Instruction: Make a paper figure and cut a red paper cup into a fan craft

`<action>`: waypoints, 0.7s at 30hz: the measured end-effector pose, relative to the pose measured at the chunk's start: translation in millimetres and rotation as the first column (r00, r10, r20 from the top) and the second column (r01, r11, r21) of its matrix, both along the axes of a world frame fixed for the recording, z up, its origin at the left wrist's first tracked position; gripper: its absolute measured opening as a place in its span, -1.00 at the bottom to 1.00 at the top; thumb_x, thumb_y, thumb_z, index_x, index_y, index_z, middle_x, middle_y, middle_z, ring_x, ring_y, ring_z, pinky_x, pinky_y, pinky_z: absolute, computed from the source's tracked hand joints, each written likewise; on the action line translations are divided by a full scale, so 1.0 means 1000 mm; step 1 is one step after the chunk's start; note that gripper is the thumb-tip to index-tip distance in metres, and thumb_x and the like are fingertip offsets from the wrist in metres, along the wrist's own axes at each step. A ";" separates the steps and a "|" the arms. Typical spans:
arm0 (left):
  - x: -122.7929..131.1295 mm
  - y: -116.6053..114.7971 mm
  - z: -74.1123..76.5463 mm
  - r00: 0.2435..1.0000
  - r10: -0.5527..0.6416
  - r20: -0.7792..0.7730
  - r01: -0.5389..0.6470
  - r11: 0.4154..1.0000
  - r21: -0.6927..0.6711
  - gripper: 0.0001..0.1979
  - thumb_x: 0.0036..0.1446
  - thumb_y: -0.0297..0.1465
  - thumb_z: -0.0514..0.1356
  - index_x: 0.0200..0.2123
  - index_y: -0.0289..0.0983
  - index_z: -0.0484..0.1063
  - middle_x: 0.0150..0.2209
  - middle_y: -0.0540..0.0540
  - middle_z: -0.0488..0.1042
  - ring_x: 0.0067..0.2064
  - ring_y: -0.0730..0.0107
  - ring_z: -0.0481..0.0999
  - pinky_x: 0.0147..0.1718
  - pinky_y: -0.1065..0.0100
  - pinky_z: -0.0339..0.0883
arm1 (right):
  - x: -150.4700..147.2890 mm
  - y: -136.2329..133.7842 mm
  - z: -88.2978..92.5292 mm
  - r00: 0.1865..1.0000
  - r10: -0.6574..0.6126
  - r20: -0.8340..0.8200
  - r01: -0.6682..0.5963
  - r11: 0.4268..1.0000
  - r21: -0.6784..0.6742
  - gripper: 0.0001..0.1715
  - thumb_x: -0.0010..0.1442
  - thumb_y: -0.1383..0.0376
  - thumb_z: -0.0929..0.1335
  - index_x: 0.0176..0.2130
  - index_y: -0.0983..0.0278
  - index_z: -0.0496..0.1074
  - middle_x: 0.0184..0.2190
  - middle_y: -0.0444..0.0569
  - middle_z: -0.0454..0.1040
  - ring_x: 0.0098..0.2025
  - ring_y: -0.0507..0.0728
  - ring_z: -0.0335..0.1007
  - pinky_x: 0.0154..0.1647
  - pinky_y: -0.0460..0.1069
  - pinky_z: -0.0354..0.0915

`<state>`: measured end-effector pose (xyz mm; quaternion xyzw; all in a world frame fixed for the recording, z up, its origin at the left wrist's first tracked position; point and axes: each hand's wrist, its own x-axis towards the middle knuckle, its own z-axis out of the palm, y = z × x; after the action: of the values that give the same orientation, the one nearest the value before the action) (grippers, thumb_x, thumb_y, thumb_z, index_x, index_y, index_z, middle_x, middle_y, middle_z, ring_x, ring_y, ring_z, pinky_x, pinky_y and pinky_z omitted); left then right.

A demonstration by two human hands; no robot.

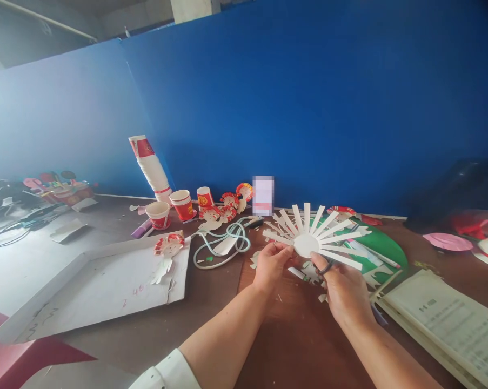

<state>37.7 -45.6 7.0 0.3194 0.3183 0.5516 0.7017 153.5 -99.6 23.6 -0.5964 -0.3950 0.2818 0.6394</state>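
A paper cup cut into strips (307, 245) is spread like a sunburst, its round white base in the middle. My left hand (273, 265) pinches the base's left edge between thumb and fingers. At the lower right of the base, my right hand (341, 289) is closed, its thumb reaching the rim. A dark loop like the handle of scissors (327, 267) shows at the right fingers; the blades are hidden. Below and behind the cut cup lie white paper scraps (311, 272) and a green sheet (383, 246) with pens on it.
A tall stack of paper cups (152, 170) leans near the blue partition (288, 97). Red-and-white cups (181, 205) and cut paper faces (229, 200) stand beside a coiled pale cable (221, 265). Left is a white box lid (118, 281); right, an open book (450, 319).
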 end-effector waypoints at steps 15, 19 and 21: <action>0.001 -0.004 0.006 0.998 0.019 0.062 -0.018 1.000 -0.021 -0.67 -0.26 -0.32 0.43 -0.54 -0.34 0.35 -0.54 -0.02 0.41 -0.48 0.52 0.41 -0.33 0.39 0.36 | 0.002 -0.004 -0.006 0.988 -0.126 0.086 0.135 0.985 -0.108 -0.46 -0.06 0.07 0.45 -0.11 0.28 0.46 -0.38 -0.05 0.54 -0.41 0.14 0.41 -0.39 0.01 0.32; 0.002 -0.005 0.007 0.997 0.043 0.062 -0.041 0.999 -0.030 -0.70 -0.24 -0.35 0.41 -0.54 -0.32 0.33 -0.54 -0.02 0.42 -0.47 0.51 0.42 -0.31 0.37 0.36 | -0.002 -0.004 -0.008 0.991 -0.131 0.004 0.131 0.990 -0.050 -0.46 -0.07 0.07 0.47 -0.12 0.27 0.45 -0.33 -0.05 0.54 -0.36 0.14 0.43 -0.36 -0.01 0.34; 0.002 -0.005 0.008 0.996 0.042 0.084 -0.040 0.999 -0.026 -0.71 -0.24 -0.35 0.40 -0.53 -0.33 0.35 -0.53 -0.02 0.42 -0.46 0.51 0.42 -0.30 0.37 0.37 | -0.002 -0.002 -0.008 0.994 -0.106 -0.022 0.106 0.994 -0.037 -0.45 -0.07 0.06 0.47 -0.12 0.28 0.45 -0.34 -0.05 0.54 -0.35 0.15 0.44 -0.37 -0.01 0.34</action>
<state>39.3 -50.3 14.6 0.2804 0.3015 0.5749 0.7070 151.5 -101.4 15.3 -0.6244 -0.3500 0.2616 0.6474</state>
